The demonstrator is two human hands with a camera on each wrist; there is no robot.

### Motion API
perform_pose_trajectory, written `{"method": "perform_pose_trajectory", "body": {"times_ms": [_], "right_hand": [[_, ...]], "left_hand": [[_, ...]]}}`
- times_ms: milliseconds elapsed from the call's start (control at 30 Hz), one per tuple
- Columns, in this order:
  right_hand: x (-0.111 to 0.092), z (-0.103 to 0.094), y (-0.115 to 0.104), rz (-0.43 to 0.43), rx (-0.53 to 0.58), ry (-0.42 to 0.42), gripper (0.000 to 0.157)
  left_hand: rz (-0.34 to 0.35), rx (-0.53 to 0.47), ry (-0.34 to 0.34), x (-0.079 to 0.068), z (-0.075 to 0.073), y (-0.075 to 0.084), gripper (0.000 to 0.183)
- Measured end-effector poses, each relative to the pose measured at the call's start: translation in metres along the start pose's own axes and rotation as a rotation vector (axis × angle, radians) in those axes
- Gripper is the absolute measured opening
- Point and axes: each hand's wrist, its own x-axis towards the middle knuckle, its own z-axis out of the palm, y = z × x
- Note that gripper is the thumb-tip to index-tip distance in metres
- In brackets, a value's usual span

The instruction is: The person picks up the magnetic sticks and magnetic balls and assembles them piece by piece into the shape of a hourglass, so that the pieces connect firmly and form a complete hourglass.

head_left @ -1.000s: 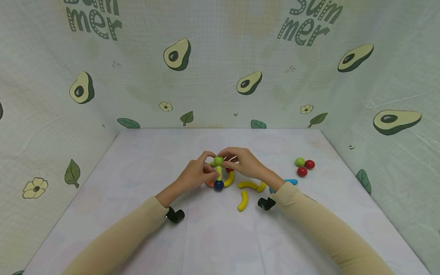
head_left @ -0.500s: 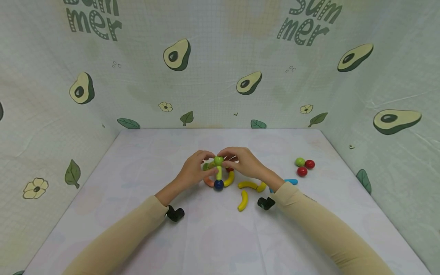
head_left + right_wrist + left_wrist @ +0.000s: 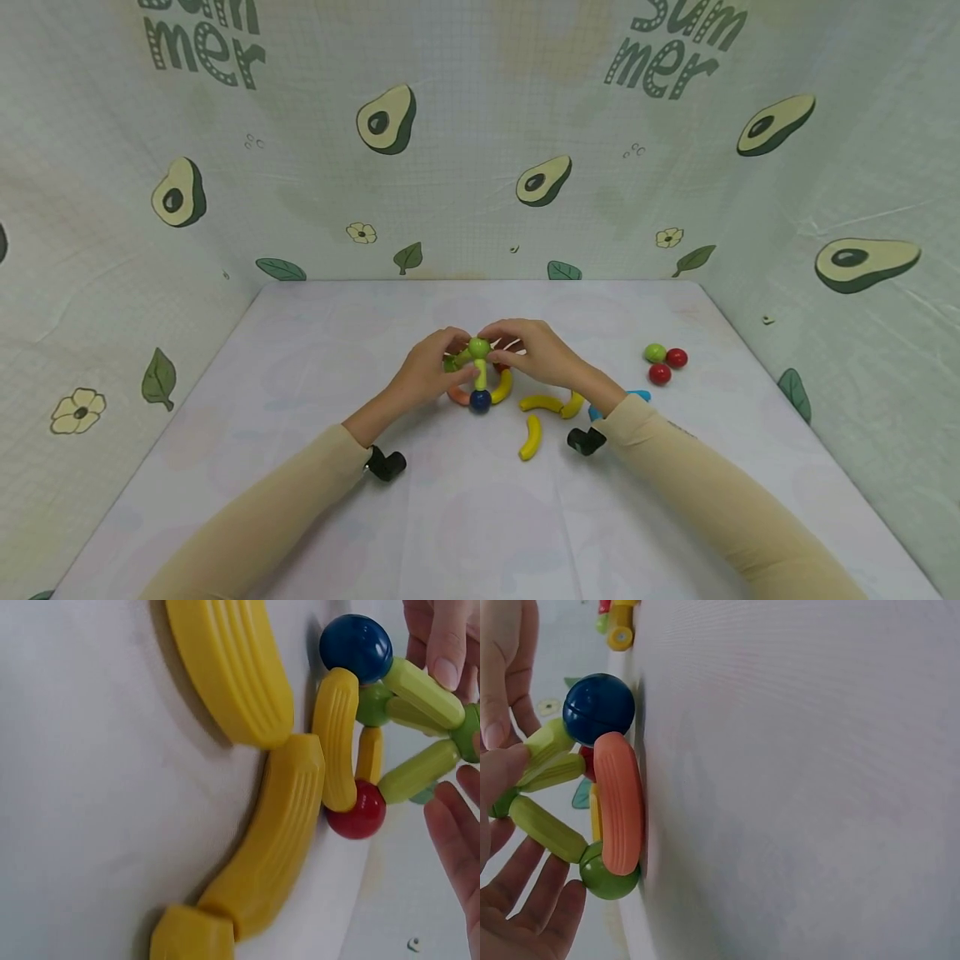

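Observation:
Between the two hands stands a small pyramid of magnetic balls and rods. Its top is a green ball [image 3: 478,347], from which light green rods [image 3: 481,375] slope down. Curved orange [image 3: 619,802] and yellow [image 3: 335,742] rods join the blue ball [image 3: 480,401], red ball [image 3: 358,811] and another green ball [image 3: 609,871] at the base. My left hand [image 3: 427,367] holds the pyramid, thumb on the front light green rod, other fingers spread behind. With thumb and fingertips, my right hand [image 3: 536,350] pinches the top green ball from the right.
Several loose yellow curved rods [image 3: 530,437] lie on the white table [image 3: 480,517] right of the pyramid. Blue pieces [image 3: 637,395] show partly behind the right wrist. Farther right sit two red balls [image 3: 660,373] and a green ball [image 3: 655,353]. Printed cloth walls surround the table.
My left fingers have drawn back from the front, showing more of the orange rod and the left green ball. The pyramid and both hands have shifted very slightly right.

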Motion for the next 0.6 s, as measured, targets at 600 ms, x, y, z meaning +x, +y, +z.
{"method": "perform_pose_trajectory", "body": {"times_ms": [600], "right_hand": [[-0.077,-0.058,0.021,0.116,-0.181,-0.016,0.038]], "left_hand": [[-0.055,0.02,-0.012,-0.001,0.0,0.005,0.057]]}}
